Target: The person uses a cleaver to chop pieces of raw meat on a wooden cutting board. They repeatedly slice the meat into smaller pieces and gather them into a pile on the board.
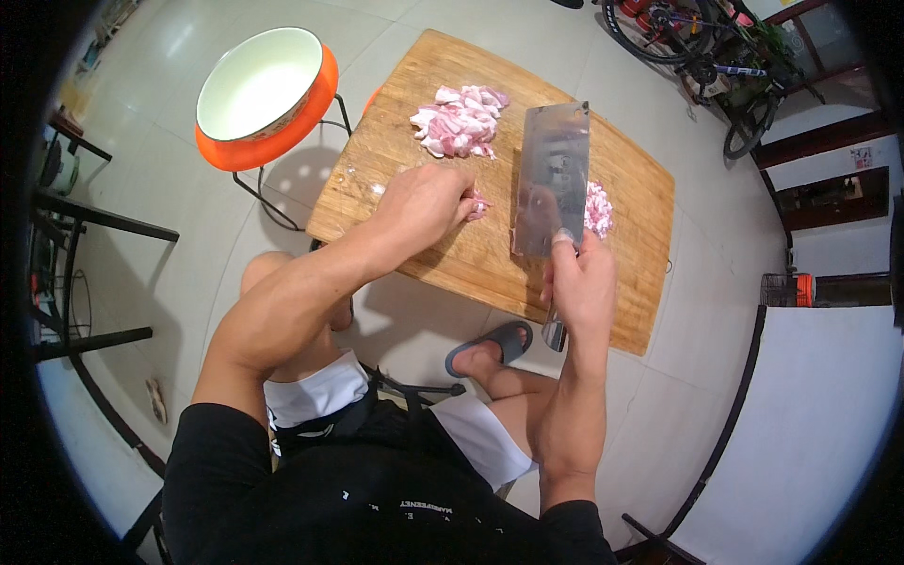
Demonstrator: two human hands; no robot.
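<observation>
My right hand (582, 287) is wrapped tight around the cleaver (551, 179), blade raised over the wooden board (471, 254). Left hand (424, 202) pins a small meat piece (478, 205) mid-board, fingers curled. Chopped pile (460, 121) sits toward the board's far edge.

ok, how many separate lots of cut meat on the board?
3: a big pile at the board's far side, a small piece under the left hand, a small heap right of the cleaver, partly hidden.

1 cleaver (551, 179), 1 cutting board (443, 141), 1 bowl (264, 89), 3 meat piles (460, 121).
</observation>
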